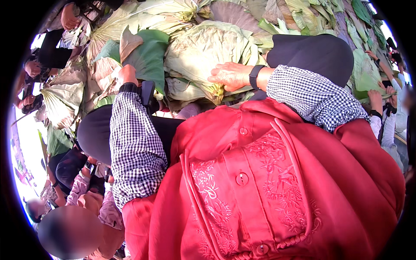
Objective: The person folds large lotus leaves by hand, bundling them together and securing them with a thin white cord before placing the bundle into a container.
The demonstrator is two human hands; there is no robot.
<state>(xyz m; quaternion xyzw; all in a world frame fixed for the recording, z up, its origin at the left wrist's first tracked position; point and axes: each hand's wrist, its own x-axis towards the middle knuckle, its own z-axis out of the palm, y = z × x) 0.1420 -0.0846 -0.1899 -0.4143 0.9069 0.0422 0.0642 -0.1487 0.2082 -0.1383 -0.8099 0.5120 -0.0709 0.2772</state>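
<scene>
My left hand (127,74) is closed at the lower edge of a large green lotus leaf (149,53). A folded leaf with a brown underside (129,45) stands up just above that hand; my fingertips are hidden. In front of me lies a thick stack of pale, dried lotus leaves (208,48). On its near side rests my right hand (230,75), palm down with the fingers stretched out. Beside those fingers the leaves gather into a yellowish bunched end (217,92). Both wrists carry dark bands.
More dried leaf bundles (165,13) cover the ground ahead, some tied with white string. A fanned dry leaf (61,100) lies at left. Other people's hands (70,16) work at the left edge, and another person's hands (377,97) hold a green leaf at right. My bent knees (312,55) flank the stack.
</scene>
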